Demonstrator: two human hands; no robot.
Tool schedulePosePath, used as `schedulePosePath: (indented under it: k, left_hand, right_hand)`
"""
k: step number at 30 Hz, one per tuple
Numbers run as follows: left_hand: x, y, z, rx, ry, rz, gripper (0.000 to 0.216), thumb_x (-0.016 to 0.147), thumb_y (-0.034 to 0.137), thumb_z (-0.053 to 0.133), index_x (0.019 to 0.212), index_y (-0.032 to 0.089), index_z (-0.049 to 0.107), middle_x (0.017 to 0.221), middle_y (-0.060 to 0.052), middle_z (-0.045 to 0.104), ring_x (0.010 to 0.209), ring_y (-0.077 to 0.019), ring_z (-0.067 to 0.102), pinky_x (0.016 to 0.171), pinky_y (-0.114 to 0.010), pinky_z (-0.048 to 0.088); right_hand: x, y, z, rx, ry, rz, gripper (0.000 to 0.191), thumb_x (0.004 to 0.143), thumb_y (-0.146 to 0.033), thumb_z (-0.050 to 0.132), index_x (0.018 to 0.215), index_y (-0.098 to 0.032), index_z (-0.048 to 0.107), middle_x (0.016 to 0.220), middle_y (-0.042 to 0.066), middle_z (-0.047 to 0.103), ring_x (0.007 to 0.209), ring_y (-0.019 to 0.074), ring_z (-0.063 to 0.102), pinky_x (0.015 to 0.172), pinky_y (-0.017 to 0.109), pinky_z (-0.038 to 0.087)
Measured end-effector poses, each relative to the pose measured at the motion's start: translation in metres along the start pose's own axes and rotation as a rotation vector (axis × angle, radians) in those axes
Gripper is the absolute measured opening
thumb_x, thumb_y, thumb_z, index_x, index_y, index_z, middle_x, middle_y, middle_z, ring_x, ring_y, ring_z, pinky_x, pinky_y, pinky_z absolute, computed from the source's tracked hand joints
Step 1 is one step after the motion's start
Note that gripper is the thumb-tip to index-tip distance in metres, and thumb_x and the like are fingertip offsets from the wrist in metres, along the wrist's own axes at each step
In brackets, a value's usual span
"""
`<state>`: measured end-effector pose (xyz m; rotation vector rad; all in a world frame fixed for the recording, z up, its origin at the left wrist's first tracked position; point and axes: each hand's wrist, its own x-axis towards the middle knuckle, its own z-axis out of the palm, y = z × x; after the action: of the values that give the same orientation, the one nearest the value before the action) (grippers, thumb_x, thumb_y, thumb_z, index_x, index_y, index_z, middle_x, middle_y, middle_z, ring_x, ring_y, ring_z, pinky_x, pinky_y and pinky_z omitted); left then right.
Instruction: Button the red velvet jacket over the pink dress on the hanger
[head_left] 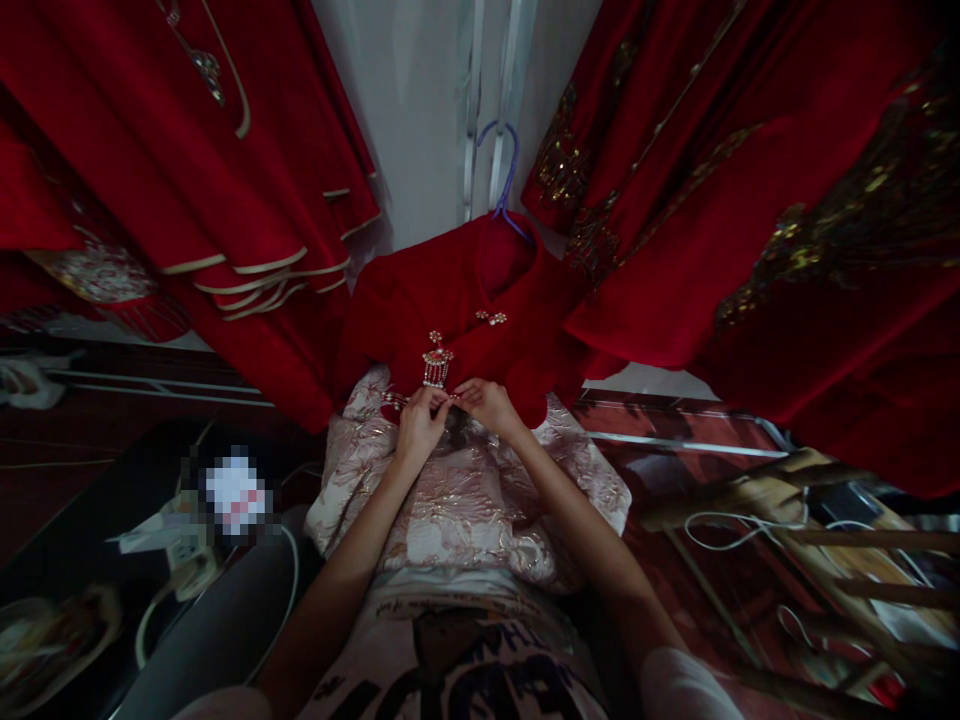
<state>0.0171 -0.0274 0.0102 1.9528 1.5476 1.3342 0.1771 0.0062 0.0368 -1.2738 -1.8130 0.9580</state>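
Note:
A red jacket (405, 290) on a purple hanger (513, 170) spreads in front of me, its lower part resting over a pale brocade cloth (457, 510) on my lap. A beaded tassel ornament (436, 366) sits on the jacket front, and a small jewelled clasp (491, 318) lies near the collar. Just below the tassel, my left hand (424, 420) is closed in a pinch at the jacket's lower edge. My right hand (486, 404) pinches right beside it, fingertips nearly touching. Whatever small thing lies between the fingertips is too tiny to name.
Red garments with pale edging (277, 200) hang at left; others with gold sequins (787, 250) hang at right. A power strip (193, 565) with cables lies on a dark surface at lower left. A wooden rack (832, 540) with a white cable stands at lower right.

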Motion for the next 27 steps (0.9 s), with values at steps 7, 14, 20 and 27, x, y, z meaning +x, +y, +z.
schedulePosePath:
  k: [7, 14, 20, 27]
  left_hand:
    - [0.004, -0.001, -0.001, -0.207, 0.036, -0.175, 0.019, 0.082, 0.026, 0.066, 0.099, 0.019, 0.062, 0.082, -0.003, 0.067, 0.074, -0.0153, 0.065, 0.071, -0.028, 0.051]
    - [0.039, 0.018, 0.001, -0.922, 0.135, -0.433, 0.037, 0.072, 0.041, 0.076, 0.099, 0.018, 0.070, 0.103, -0.007, 0.072, 0.091, -0.0153, 0.067, 0.091, -0.032, 0.050]
    - [0.061, 0.041, 0.008, -1.276, 0.221, -0.544, 0.028, 0.067, 0.033, 0.081, 0.090, 0.018, 0.073, 0.099, -0.005, 0.073, 0.087, -0.0114, 0.066, 0.090, -0.027, 0.046]
    - [0.071, 0.047, 0.010, -1.318, 0.318, -0.592, 0.023, 0.063, 0.022, 0.081, 0.084, 0.016, 0.074, 0.088, -0.002, 0.074, 0.079, -0.0089, 0.065, 0.083, -0.023, 0.045]
  right_hand:
    - [-0.001, -0.004, -0.003, 0.025, -0.011, 0.043, 0.011, 0.077, -0.015, 0.069, 0.087, -0.014, 0.070, 0.082, 0.006, 0.073, 0.073, 0.0131, 0.068, 0.074, 0.026, 0.054]
    - [-0.004, -0.012, -0.048, 0.216, -0.403, 0.028, 0.019, 0.073, -0.023, 0.072, 0.090, -0.014, 0.070, 0.084, 0.004, 0.073, 0.076, 0.0123, 0.066, 0.078, 0.028, 0.054]
    - [-0.008, -0.025, -0.071, 0.245, -0.474, 0.035, 0.023, 0.073, -0.027, 0.073, 0.092, -0.015, 0.069, 0.091, 0.005, 0.073, 0.082, 0.0132, 0.067, 0.085, 0.031, 0.053]
    - [-0.006, -0.020, -0.066, 0.259, -0.508, 0.038, 0.026, 0.072, -0.028, 0.073, 0.093, -0.014, 0.069, 0.092, 0.005, 0.073, 0.083, 0.0133, 0.067, 0.083, 0.030, 0.053]
